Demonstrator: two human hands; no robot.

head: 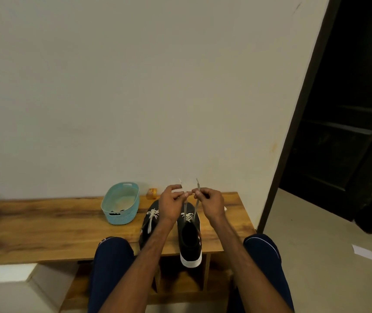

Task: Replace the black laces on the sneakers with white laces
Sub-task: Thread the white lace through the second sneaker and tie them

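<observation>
1. pinching one end of the white lace (185, 206), the left hand (172, 205) holds it taut above the right sneaker (190, 239).
2. right hand (209, 203) grips the other end, close beside the left.
3. left sneaker (150, 222), white-laced, lies alongside on the wooden worktop (45, 227).
4. a light blue basket (121, 203) stands near, to the left.
</observation>
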